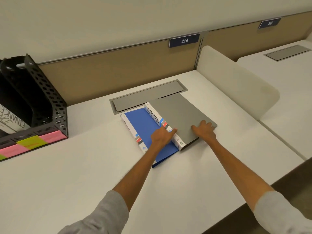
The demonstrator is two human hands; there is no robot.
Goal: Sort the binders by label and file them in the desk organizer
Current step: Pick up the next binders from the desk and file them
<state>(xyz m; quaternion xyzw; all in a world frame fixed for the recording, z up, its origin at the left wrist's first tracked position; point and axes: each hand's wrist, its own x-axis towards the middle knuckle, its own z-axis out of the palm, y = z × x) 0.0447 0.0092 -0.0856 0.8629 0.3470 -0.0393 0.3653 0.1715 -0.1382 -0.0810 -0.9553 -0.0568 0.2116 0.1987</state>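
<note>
White desk [84,166] in a partitioned office row, tan screen behind, number plate 214 [184,40] above it.

Status: partly complete.

Done: one binder with FINANCE [15,125] on its spine stands in the black perforated desk organizer [55,102], which sits at the desk's left edge, toward the far side. Pink and yellow-green sticky labels [30,142] run along the organizer's front; their wording is not readable. The slots nearest the middle of the desk look unfilled, as far as the view shows.

Outstanding: two binders lie flat toward the middle of the desk's far edge, well apart from the organizer. The grey binder [182,115], spine marked ADMIN, lies partly over the blue binder [143,125] and over a corner of the grey cable hatch [143,97]. The blue binder's spine label is not legible.

Hands: your left hand [162,136] reaches to the ADMIN spine, fingertips touching it, with no closed grasp visible. Your right hand [205,130] lies flat, fingers spread, on the grey cover at its near right corner. Neither hand has lifted anything.

Assessment: you appear to be reading or squaring the ADMIN binder before pickup. Filing of both remaining binders is left.
</note>
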